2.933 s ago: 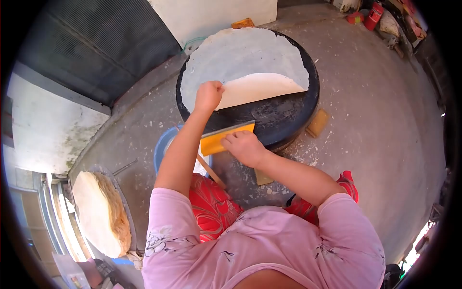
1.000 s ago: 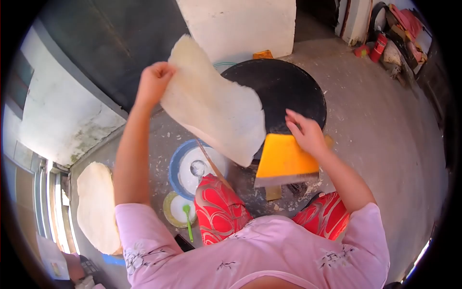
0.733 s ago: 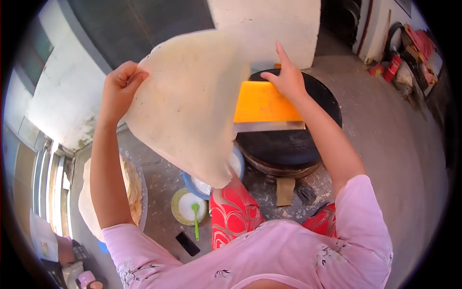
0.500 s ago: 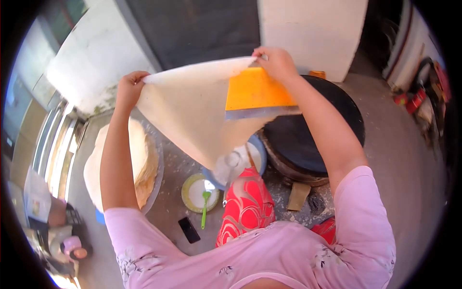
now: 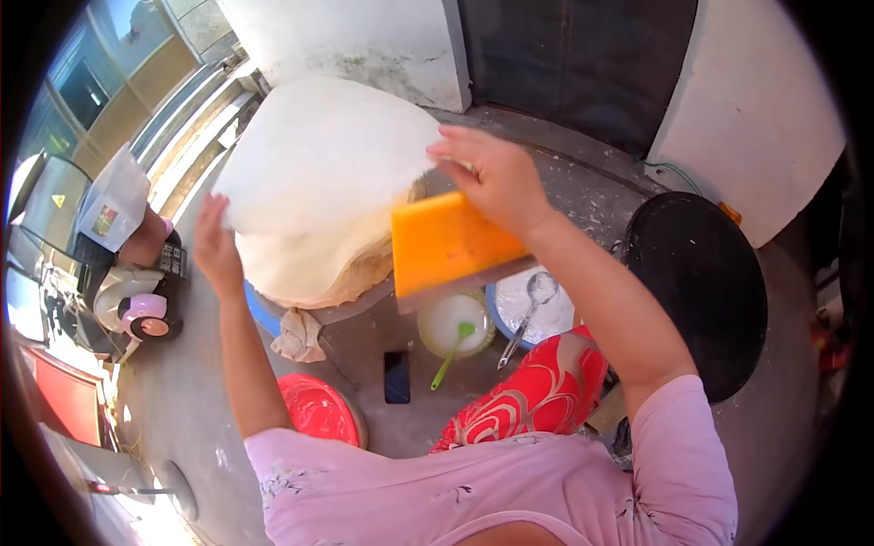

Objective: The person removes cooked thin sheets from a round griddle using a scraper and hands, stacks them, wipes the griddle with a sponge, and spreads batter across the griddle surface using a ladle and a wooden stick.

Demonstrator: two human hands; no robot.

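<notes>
A thin pale round sheet (image 5: 328, 146) lies spread over the stack of similar sheets (image 5: 314, 264), its near part blurred. Beside its left edge is my left hand (image 5: 217, 244), blurred, with fingers stretched out and nothing visibly held. My right hand (image 5: 496, 182) is at the sheet's right edge, fingertips extended, and holds the orange scraper (image 5: 451, 244), which hangs below the palm with its metal edge toward me. The scraper hides part of the stack's right side.
A black round griddle (image 5: 696, 296) stands at the right. Near my knee are a blue basin (image 5: 546, 314) with white batter and a ladle, and a bowl (image 5: 442, 318) with a green spatula. A phone (image 5: 397, 377), a red bucket (image 5: 319, 409) and a cloth (image 5: 299, 337) are nearer.
The sheet was peeled off the griddle, carried left between both hands and laid over the stack. My left hand has let it go. The view has turned left.
</notes>
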